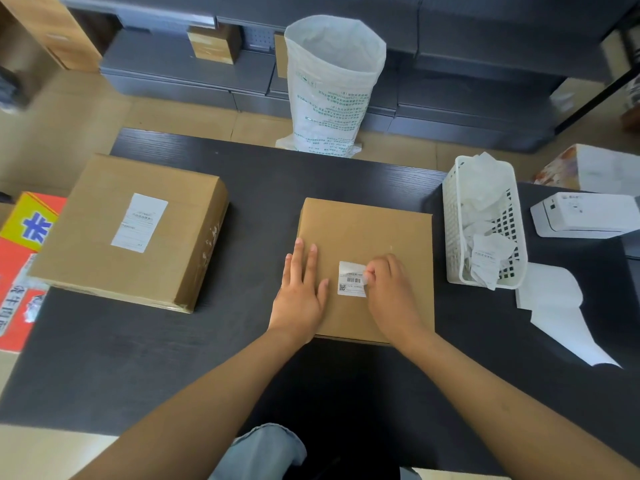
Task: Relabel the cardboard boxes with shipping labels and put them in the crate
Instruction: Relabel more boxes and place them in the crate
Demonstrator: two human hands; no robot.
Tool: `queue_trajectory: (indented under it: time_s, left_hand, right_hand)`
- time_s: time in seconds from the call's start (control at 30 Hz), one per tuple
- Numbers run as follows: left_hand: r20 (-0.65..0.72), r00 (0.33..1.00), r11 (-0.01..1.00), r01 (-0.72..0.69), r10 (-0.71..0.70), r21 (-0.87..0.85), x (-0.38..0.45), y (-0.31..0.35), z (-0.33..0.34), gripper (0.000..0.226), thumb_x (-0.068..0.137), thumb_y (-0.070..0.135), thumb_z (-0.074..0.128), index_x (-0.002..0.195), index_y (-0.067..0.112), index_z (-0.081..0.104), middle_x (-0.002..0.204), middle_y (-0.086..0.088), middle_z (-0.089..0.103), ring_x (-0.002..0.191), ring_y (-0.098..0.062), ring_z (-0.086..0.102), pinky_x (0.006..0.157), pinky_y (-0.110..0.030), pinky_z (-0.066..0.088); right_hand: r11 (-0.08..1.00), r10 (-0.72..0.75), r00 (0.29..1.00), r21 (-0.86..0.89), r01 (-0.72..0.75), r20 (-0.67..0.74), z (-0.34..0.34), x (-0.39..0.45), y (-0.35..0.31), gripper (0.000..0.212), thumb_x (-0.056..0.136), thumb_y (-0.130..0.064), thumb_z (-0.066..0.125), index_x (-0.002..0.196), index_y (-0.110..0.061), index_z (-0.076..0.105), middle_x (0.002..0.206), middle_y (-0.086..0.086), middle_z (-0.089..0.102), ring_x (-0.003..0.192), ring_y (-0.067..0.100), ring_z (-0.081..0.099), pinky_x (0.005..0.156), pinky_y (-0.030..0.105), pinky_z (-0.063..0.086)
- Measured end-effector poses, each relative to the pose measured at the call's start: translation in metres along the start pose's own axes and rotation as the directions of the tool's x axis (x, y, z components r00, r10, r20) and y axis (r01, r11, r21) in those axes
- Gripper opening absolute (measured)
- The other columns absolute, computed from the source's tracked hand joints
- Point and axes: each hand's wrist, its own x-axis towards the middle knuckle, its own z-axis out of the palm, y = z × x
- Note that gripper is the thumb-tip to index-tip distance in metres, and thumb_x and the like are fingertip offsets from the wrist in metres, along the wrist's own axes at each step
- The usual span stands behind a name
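While left hand (302,289) lies flat, fingers straight, pressing small cardboard box (367,244) at middle of dark bench (263,188), right hand (389,289) pinches right edge of old label (352,279) on box top, near its front edge. Corner looks lifted. Likely step: peel old label off. Advice: keep flat hand just left of label as anchor; pull low and slow toward left, so paper comes whole. White basket (453,216) of scraps right of box. Larger labelled box (104,237) left of it. No crate identifiable.
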Motion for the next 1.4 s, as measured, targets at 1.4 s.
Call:
queue_trajectory:
  time_s: [1.4]
  left_hand:
    - [0.115,0.970,0.823,-0.241,0.212,0.515,0.010,0.027,-0.023,0.051,0.099,0.033,0.029,0.145,0.011,0.023,0.151,-0.014,0.022,0.142,-0.032,0.017,0.117,-0.043,0.016]
  right_hand:
    - [0.856,0.466,0.841,0.381,-0.349,-0.277,-0.059,-0.077,0.043,0.008,0.092,-0.016,0.059,0.092,-0.023,0.055,0.097,-0.005,0.054,0.082,0.004,0.056,0.065,0.012,0.040]
